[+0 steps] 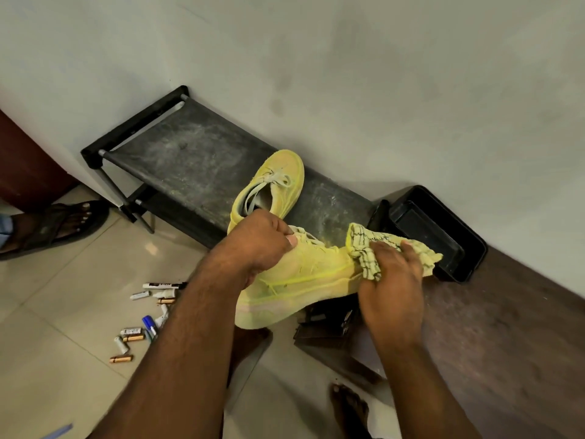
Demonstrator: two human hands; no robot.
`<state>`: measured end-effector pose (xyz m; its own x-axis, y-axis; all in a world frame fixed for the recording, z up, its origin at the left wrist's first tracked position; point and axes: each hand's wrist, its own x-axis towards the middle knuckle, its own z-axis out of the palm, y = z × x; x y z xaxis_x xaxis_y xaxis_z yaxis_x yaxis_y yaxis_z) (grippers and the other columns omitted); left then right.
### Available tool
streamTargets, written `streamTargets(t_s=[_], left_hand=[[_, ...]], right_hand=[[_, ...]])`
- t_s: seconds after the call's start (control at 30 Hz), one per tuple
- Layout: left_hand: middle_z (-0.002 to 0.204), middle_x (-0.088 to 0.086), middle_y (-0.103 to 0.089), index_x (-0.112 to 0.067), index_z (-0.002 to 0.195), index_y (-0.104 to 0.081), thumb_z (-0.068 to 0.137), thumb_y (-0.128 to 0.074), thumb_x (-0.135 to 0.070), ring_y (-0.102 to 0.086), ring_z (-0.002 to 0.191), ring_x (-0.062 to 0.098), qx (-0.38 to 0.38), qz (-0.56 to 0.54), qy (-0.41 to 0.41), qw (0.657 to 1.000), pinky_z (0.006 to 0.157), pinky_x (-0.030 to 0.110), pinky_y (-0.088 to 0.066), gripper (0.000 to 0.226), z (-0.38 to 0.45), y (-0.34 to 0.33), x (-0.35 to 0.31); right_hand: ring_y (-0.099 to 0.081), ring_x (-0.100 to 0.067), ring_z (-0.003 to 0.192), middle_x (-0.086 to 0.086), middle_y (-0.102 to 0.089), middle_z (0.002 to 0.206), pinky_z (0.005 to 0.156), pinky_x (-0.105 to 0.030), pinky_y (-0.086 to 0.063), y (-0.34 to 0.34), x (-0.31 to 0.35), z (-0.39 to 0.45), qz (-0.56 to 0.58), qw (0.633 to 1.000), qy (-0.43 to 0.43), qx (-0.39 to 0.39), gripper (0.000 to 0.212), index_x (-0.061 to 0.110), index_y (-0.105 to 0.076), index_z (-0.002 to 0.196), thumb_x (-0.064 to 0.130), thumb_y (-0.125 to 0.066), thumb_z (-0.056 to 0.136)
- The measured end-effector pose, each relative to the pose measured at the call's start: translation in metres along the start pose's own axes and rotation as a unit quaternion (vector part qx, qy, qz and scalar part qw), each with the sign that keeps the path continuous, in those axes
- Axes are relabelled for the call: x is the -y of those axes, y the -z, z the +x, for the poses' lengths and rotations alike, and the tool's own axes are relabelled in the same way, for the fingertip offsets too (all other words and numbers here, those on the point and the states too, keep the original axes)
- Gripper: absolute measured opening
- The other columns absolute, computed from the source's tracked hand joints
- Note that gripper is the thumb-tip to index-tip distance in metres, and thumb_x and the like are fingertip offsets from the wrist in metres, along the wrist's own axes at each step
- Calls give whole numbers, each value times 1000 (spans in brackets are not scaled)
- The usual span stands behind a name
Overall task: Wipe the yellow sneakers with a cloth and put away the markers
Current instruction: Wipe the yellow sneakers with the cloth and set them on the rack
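My left hand (259, 245) grips a yellow sneaker (304, 280) by its collar and holds it in the air, toe to the right. My right hand (392, 280) holds a yellow checked cloth (373, 245) pressed against the sneaker's toe. The second yellow sneaker (275, 185) lies on the black shoe rack (190, 153). On the tiled floor at lower left lie markers, one white with a black cap (164, 285) and one with a blue cap (148, 324), partly hidden by my left forearm.
Several batteries (126, 340) are scattered among the markers. A black plastic tray (440, 236) stands by the wall to the right of the rack. A dark box (326, 327) sits under the held sneaker. Another person's sandalled foot (60, 223) is at the left; my bare foot (348, 407) is below.
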<state>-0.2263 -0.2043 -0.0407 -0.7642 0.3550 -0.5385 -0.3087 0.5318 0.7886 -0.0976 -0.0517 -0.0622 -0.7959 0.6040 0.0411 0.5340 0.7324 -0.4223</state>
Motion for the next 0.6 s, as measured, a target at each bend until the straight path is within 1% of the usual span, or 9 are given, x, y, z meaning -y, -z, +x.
streamTargets(t_s=[0.07, 0.17, 0.2, 0.3, 0.37, 0.4, 0.47, 0.53, 0.6], left_hand=[[109, 5, -68, -9, 106, -72, 92, -62, -12, -61, 101, 20, -2, 1, -4, 1000, 91, 31, -48, 17, 1, 0, 0], [99, 2, -71, -10, 98, -74, 92, -62, -11, -63, 96, 17, 19, -11, -31, 999, 89, 31, -51, 14, 0, 2, -2], [94, -2, -71, -12, 94, -75, 92, -62, -11, -64, 92, 14, 37, -14, -49, 998, 87, 30, -52, 13, -1, 4, -1], [81, -12, -69, -15, 87, -75, 93, -61, -11, -61, 77, -2, 108, 30, -124, 986, 73, 19, -46, 16, -8, 7, -3], [84, -10, -71, -13, 89, -75, 92, -61, -10, -63, 79, -3, 131, 46, -160, 977, 75, 19, -45, 15, -10, 10, -3], [89, -9, -73, -11, 92, -76, 92, -61, -9, -64, 85, -2, 140, 40, -172, 974, 79, 19, -46, 15, -10, 11, -3], [103, -7, -74, -9, 103, -74, 90, -62, -8, -65, 100, 0, 155, 14, -186, 970, 90, 20, -47, 18, -10, 9, -4], [109, -5, -73, -9, 107, -73, 89, -62, -7, -64, 105, 3, 161, 10, -192, 968, 95, 24, -47, 20, -11, 3, -5], [107, -8, -72, -10, 105, -73, 89, -63, -7, -64, 104, 2, 173, 38, -198, 964, 95, 25, -47, 19, -13, -7, -6]], right_hand=[[-24, -22, 140, 0, -57, 133, 110, -34, -27, 5, 6, -10, 13, 999, 31, -18, 57, 12, -58, 130, 1, -64, 73], [-27, -23, 139, 1, -59, 130, 105, -33, -29, 7, 16, -29, 1, 993, 114, -2, 64, 12, -62, 125, -7, -66, 64], [-26, -21, 140, 1, -58, 132, 106, -33, -29, 9, 13, -27, 4, 994, 107, 2, 64, 13, -61, 126, -7, -66, 65], [-22, -19, 141, 0, -56, 134, 110, -33, -26, 29, -13, -12, 11, 1000, 3, -3, 59, 14, -59, 129, -2, -62, 72], [-28, -23, 138, -1, -59, 130, 109, -32, -25, 47, -28, -14, 17, 999, -28, -33, 51, 15, -61, 126, 0, -55, 78], [-30, -23, 136, 1, -60, 128, 108, -31, -24, 54, -28, -22, 20, 998, -29, -51, 49, 16, -62, 125, 2, -51, 79], [-29, -22, 137, 8, -58, 126, 109, -30, -23, 62, -20, -43, 25, 997, -5, -74, 55, 15, -62, 125, 6, -47, 73], [-26, -22, 139, 7, -56, 129, 112, -35, -24, 61, -20, -57, 10, 998, 31, -60, 58, 13, -61, 126, 1, -52, 70], [-24, -21, 141, 4, -55, 135, 113, -35, -24, 59, -33, -56, -16, 999, 18, -37, 61, 14, -58, 130, -3, -57, 71]])
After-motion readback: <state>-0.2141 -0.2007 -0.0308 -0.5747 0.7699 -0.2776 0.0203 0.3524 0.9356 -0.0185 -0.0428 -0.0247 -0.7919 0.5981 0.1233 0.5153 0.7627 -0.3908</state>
